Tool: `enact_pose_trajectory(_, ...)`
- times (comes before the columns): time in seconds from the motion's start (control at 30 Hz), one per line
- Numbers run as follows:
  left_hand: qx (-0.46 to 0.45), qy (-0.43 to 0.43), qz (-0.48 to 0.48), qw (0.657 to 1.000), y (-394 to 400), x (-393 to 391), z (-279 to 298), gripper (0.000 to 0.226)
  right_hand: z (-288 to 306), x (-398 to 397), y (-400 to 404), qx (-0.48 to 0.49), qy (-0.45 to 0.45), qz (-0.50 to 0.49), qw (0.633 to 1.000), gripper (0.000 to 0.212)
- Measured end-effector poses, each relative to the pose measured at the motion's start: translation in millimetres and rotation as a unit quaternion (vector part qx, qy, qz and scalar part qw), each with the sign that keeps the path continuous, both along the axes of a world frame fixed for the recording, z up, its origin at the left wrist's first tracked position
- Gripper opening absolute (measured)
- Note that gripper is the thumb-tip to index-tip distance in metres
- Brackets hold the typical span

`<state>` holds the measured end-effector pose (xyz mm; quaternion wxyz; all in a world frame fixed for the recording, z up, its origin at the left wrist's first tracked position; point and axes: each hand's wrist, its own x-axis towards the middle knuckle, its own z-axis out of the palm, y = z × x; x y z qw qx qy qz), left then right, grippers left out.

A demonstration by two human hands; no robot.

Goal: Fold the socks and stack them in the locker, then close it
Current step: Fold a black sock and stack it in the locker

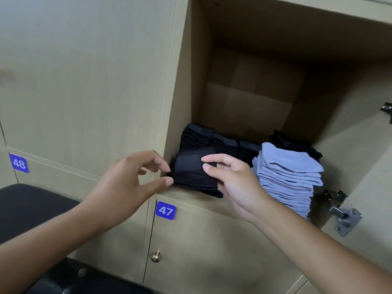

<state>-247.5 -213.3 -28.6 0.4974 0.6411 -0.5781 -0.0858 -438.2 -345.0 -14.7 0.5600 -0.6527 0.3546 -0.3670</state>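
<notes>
The open locker [212, 205] holds several stacks of folded socks. Black stacks [224, 143] line the back, and a tall light blue stack [290, 179] stands at the right front. A folded black sock bundle [191, 175] lies at the left front, on the locker's bottom edge. My right hand [233, 183] grips this bundle from the right, thumb on top and fingers under it. My left hand [127, 183] is at the bundle's left edge, with the thumb tip and a fingertip just touching it and the other fingers loosely curved.
The locker door [373, 187] stands open at the right on metal hinges [345, 217]. Closed lockers labelled 48 [18, 163] and 47 [165, 210] lie left and below, with a brass knob [156, 256]. A black padded seat [31, 209] is at lower left.
</notes>
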Motion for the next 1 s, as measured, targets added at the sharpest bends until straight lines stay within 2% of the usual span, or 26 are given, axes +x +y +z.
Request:
enact_pose_trajectory(0.1, 0.017, -0.007, -0.022, 1.000, -3, 5, -5, 0.006, 3, -2, -9, -0.030, 0.005, -0.027, 0.999, 0.016)
enact_pose_trajectory(0.3, 0.036, -0.013, -0.036, 0.999, -7, 8, -10, 0.008, 45, -5, -46, -0.018, -0.064, -0.085, 0.994, 0.021)
enact_pose_trajectory(0.43, 0.047, -0.014, -0.041, 0.998, -11, 7, -12, 0.011, 71, -1, -95, -0.039, -0.026, -0.183, 0.982, 0.029)
enact_pose_trajectory(0.57, 0.049, -0.017, -0.046, 0.998, -14, 3, -11, 0.011, 79, 12, -135, 0.005, 0.011, -0.249, 0.968, 0.037)
enact_pose_trajectory(0.67, 0.054, -0.021, -0.054, 0.997, -16, 2, -11, 0.010, 76, 22, -151, 0.035, 0.029, -0.260, 0.964, 0.038)
enact_pose_trajectory(0.83, 0.056, -0.028, -0.069, 0.996, -15, 3, -14, 0.006, 69, 29, -166, 0.033, 0.119, -0.235, 0.964, 0.029)
enact_pose_trajectory(1.0, 0.059, -0.029, -0.071, 0.995, -14, 8, -15, 0.007, 67, 32, -171, 0.043, 0.122, -0.225, 0.966, 0.030)
